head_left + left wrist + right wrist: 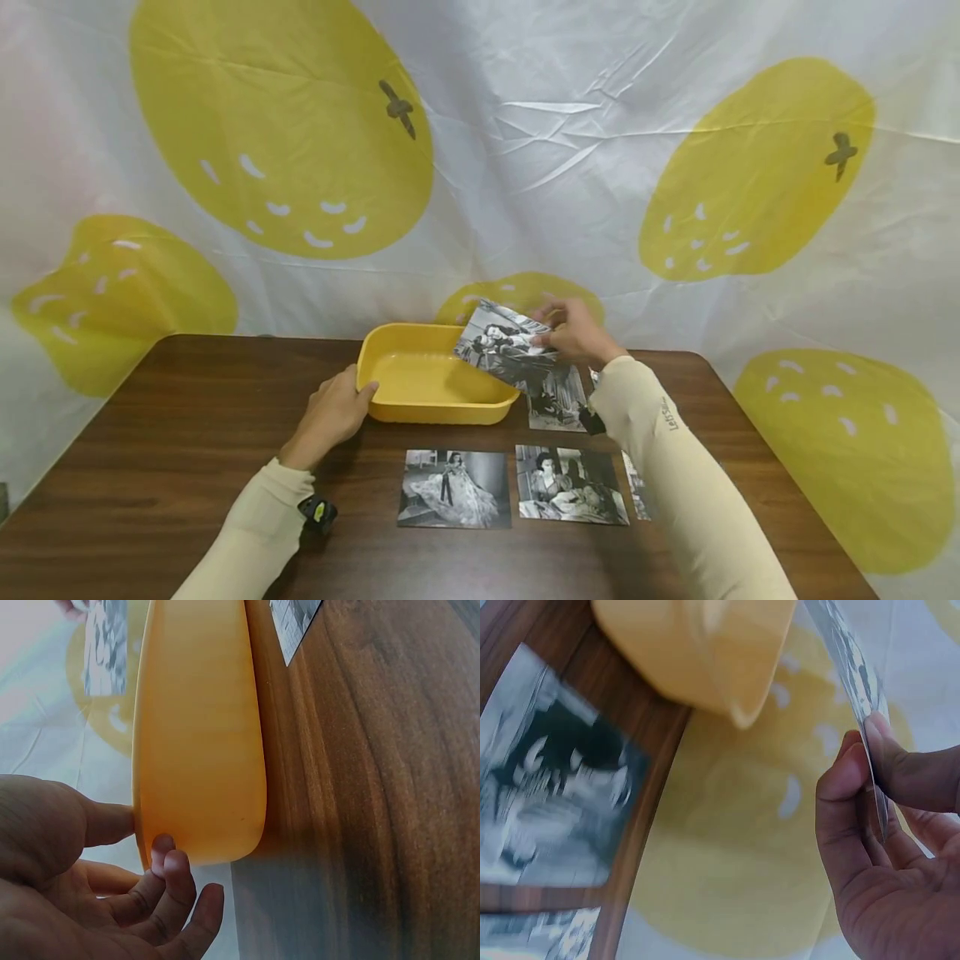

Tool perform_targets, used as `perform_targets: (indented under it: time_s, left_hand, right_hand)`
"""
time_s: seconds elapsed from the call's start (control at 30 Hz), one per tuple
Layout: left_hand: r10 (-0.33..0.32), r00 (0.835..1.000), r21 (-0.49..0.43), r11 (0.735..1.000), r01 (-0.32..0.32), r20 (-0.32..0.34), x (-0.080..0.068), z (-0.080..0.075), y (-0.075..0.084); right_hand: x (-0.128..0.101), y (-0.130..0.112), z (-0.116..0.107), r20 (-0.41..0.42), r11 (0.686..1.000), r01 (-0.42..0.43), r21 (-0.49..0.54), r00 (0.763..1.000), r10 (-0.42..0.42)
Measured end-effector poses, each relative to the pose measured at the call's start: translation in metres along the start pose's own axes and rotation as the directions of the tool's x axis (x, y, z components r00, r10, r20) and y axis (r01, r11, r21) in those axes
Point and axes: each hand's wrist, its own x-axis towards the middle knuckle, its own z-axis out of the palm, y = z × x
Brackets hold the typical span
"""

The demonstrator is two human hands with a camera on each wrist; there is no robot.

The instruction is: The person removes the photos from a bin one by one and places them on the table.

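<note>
A yellow plastic tray (pixel 442 411) stands on the dark wooden table (pixel 172 450). My left hand (pixel 352 400) rests against its left end. In the left wrist view the thumb and the loosely bent fingertips of that hand (pixel 146 847) touch the tray's wall (pixel 199 735). My right hand (pixel 551 329) pinches a black-and-white photo (pixel 498 342) by its right edge. The photo hangs tilted over the tray's right end. In the right wrist view the held photo (pixel 847 667) is edge-on between thumb and fingers of my right hand (pixel 862 750), beyond the tray (pixel 697 645).
Three more photos lie flat on the table: one (pixel 453 487) in front of the tray, one (pixel 570 485) beside it, one (pixel 557 398) right of the tray. Another photo (pixel 636 487) is mostly hidden under my right forearm. A lemon-print sheet (pixel 525 167) hangs behind the table.
</note>
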Motion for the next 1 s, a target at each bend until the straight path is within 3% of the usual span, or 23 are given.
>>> perform_targets:
  time_s: [0.2,0.43,0.5,0.77,1.0]
  left_hand:
    - [0.002,1.0,-0.007,1.0,-0.002,-0.002,0.001,0.0,0.001]
    - [-0.001,1.0,-0.009,1.0,0.001,0.01,0.0,0.0,0.002]
    - [-0.004,1.0,-0.011,1.0,0.004,0.013,0.0,0.0,0.002]
    - [0.002,1.0,-0.008,1.0,-0.002,0.004,0.001,0.0,0.002]
    - [0.002,1.0,-0.017,1.0,-0.002,0.002,0.0,0.002,0.002]
  right_hand:
    - [-0.018,0.03,-0.039,-0.009,0.997,-0.081,0.009,0.997,0.081]
    - [-0.051,0.083,-0.082,-0.103,0.99,-0.139,-0.029,0.985,0.136]
    - [-0.061,0.098,-0.092,-0.129,0.984,-0.181,0.0,0.975,0.179]
    - [-0.105,0.156,-0.109,-0.263,0.947,-0.321,-0.017,0.915,0.306]
    - [-0.132,0.189,-0.111,-0.33,0.899,-0.427,0.099,0.838,0.434]
